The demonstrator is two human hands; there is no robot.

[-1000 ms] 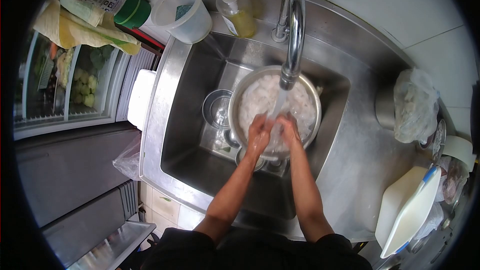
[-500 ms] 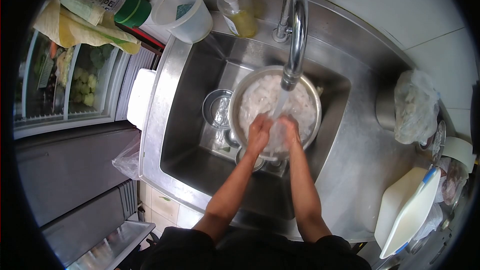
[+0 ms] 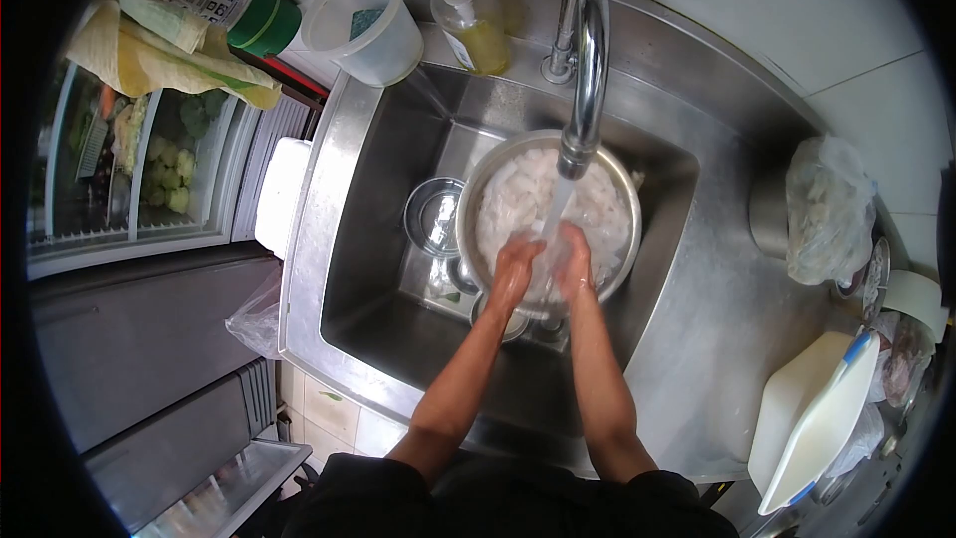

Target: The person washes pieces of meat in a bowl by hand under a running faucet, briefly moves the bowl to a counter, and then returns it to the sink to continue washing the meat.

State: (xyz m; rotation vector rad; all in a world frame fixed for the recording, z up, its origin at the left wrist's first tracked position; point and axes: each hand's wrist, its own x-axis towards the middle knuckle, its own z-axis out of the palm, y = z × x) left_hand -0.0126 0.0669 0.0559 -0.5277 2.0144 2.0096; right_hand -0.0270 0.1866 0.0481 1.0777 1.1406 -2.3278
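A round metal bowl (image 3: pixel 469 201) full of pale, whitish pieces (image 3: pixel 520 184) and cloudy water stands in the steel sink. From the curved faucet (image 3: pixel 590 70) a stream of water falls between my hands. My left hand (image 3: pixel 518 267) is over the near part of the bowl with its fingers curled inward; what it may hold is hidden. Opposite it, my right hand (image 3: pixel 573 261) is blurred by motion and splashing water, so its fingers are hard to make out. Both hands are close together at the pieces.
Smaller metal dishes (image 3: pixel 434 216) lie in the sink beside and below the bowl. A plastic tub (image 3: pixel 373 40) and a soap bottle (image 3: pixel 478 35) stand at the back left. On the right are a plastic bag (image 3: pixel 827 214) and a white container (image 3: pixel 797 418).
My hands have shifted slightly within the bowl, with the right hand a little more upright beside the stream. The bowl has moved very slightly to the right.
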